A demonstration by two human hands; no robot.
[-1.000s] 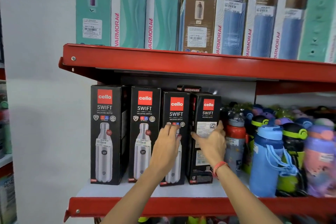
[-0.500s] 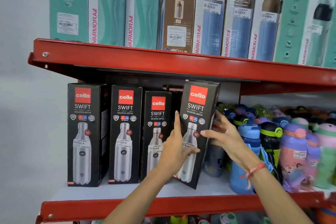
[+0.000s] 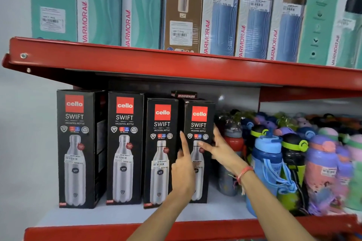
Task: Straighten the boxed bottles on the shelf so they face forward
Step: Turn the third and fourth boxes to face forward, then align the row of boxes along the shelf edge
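Hands frame fourth box [image 3: 199, 123], upright, facing forward: left hand [image 3: 184, 164] forefinger extended along its left edge, right hand [image 3: 219, 147] fingers spread against its right side.

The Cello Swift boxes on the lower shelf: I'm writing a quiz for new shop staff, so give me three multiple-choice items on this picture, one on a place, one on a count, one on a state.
1. Where does the box that both hands touch stand in the black row?
A. far left
B. second from left
C. far right, next to the loose bottles

2. How many black Cello Swift boxes show their front?
A. two
B. four
C. six

3. How does the fourth box stand?
A. upright, front forward
B. lying flat
C. turned to show its back

Answers:
1 C: the left hand and right hand flank the fourth box, beside the red-capped bottle.
2 B: first box, second box, third box and the fourth each show the logo.
3 A: its logo and bottle picture face out, and it stands on the lower shelf.
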